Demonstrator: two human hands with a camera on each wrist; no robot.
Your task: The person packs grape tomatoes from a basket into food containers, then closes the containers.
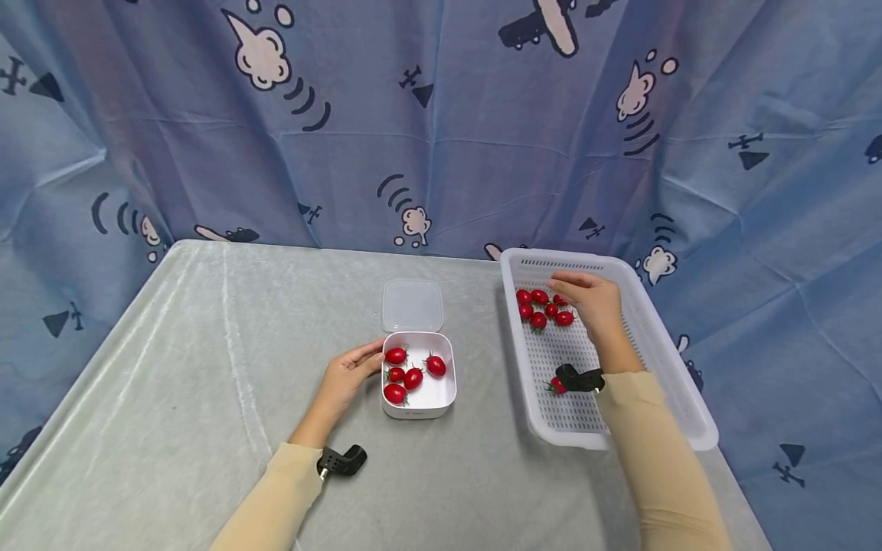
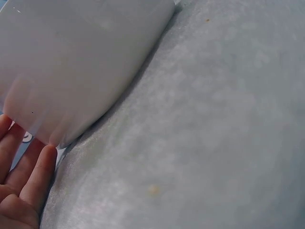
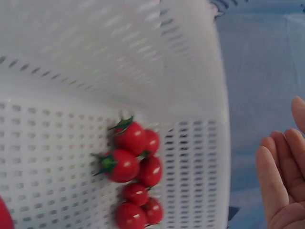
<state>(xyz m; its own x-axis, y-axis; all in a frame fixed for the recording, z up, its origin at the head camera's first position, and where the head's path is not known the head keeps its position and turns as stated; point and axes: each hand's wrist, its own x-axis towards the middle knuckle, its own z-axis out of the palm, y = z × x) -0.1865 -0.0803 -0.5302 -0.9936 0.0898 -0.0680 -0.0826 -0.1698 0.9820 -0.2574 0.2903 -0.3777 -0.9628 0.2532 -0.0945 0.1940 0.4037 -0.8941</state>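
Note:
My left hand (image 1: 342, 383) rests its fingers against the left side of a small white box (image 1: 416, 414). Close up in the left wrist view, the fingertips of the left hand (image 2: 26, 183) touch the wall of the box (image 2: 81, 62). Several red cherry tomatoes (image 1: 413, 379) lie inside it. Over a white perforated basket (image 1: 561, 352) hovers my right hand (image 1: 596, 306), its fingers extended and nothing seen in them. In the right wrist view the right hand (image 3: 286, 186) appears beyond the basket rim, apart from the clustered cherry tomatoes (image 3: 121, 166).
Behind the box lies its translucent lid (image 1: 413, 306), folded back flat. A lone cherry tomato (image 1: 557, 386) sits nearer the front of the basket, partly behind the black wrist camera (image 1: 579, 378). Grey cloth covers the table (image 1: 172, 383); a blue patterned curtain (image 1: 358, 153) hangs behind.

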